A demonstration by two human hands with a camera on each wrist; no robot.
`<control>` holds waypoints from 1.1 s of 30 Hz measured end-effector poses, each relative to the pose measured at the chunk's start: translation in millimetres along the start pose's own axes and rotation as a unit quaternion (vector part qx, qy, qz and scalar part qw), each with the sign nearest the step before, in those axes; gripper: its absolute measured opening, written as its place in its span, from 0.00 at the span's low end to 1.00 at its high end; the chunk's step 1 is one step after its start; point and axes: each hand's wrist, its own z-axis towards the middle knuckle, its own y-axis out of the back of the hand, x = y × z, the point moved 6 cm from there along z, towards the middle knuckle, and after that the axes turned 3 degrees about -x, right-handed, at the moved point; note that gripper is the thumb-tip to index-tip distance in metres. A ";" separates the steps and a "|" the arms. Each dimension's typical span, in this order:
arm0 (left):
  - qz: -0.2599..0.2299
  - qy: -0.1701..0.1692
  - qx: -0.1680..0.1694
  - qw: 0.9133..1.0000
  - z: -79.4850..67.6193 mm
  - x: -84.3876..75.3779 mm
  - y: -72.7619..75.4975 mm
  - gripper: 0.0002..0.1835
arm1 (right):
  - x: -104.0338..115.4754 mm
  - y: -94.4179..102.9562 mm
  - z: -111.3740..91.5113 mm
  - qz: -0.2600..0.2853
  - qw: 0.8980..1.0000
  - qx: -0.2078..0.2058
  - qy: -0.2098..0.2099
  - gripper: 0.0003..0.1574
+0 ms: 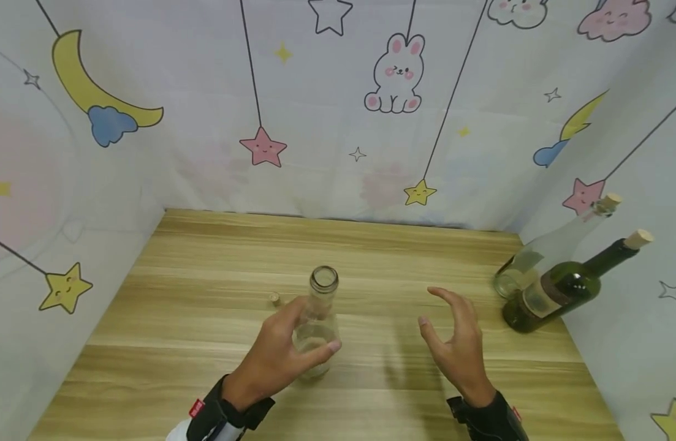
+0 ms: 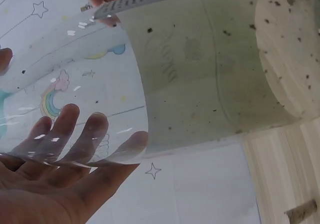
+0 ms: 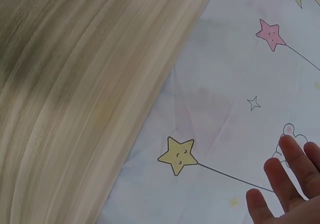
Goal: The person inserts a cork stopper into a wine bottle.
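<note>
A clear glass bottle (image 1: 317, 327) with an uncovered mouth stands on the wooden table, held round its body by my left hand (image 1: 279, 352). In the left wrist view the glass bottle (image 2: 200, 68) fills much of the picture, with a pale label round it and fingers of my left hand (image 2: 75, 149) against the glass. Just left of the bottle lies a small cork (image 1: 275, 299). My right hand (image 1: 456, 340) hovers over the table to the right, thumb and fingers spread apart and holding nothing. The right wrist view shows fingers of this right hand (image 3: 287, 184) relaxed.
At the table's right edge stand a corked clear bottle (image 1: 536, 260) and a corked dark green wine bottle (image 1: 561, 291), side by side. A white cloth backdrop (image 1: 326, 184) with printed stars and animals borders the wooden table (image 1: 205, 257) at the back and both sides.
</note>
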 end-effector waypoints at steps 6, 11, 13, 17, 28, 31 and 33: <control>-0.048 -0.020 0.042 0.998 -8.4 -11.7 -23.8 0.25 | 1.1 -4.1 -1.1 0.003 1.000 0.006 0.010 0.36; -0.105 -0.016 0.067 0.992 -14.1 -17.8 -38.0 0.28 | 1.5 -6.6 -2.3 0.003 1.000 0.010 0.016 0.36; -0.125 -0.010 0.077 0.989 -16.3 -19.4 -43.1 0.30 | 1.5 -7.8 -2.7 0.001 1.000 0.011 0.016 0.37; -0.134 -0.007 0.086 0.987 -20.1 -22.0 -50.9 0.32 | 2.5 -9.8 -3.5 0.001 1.000 0.011 0.018 0.37; -0.091 -0.040 0.080 0.992 -26.0 -28.6 -62.8 0.32 | 3.9 -13.7 -2.8 0.003 1.000 0.013 0.019 0.36; -0.091 -0.052 0.073 0.992 -27.0 -30.0 -64.0 0.32 | 3.8 -15.5 -2.5 0.004 1.000 0.016 0.018 0.36; -0.090 -0.058 0.067 0.992 -27.6 -30.5 -64.7 0.32 | 4.0 -17.5 -1.9 0.005 1.000 0.019 0.018 0.36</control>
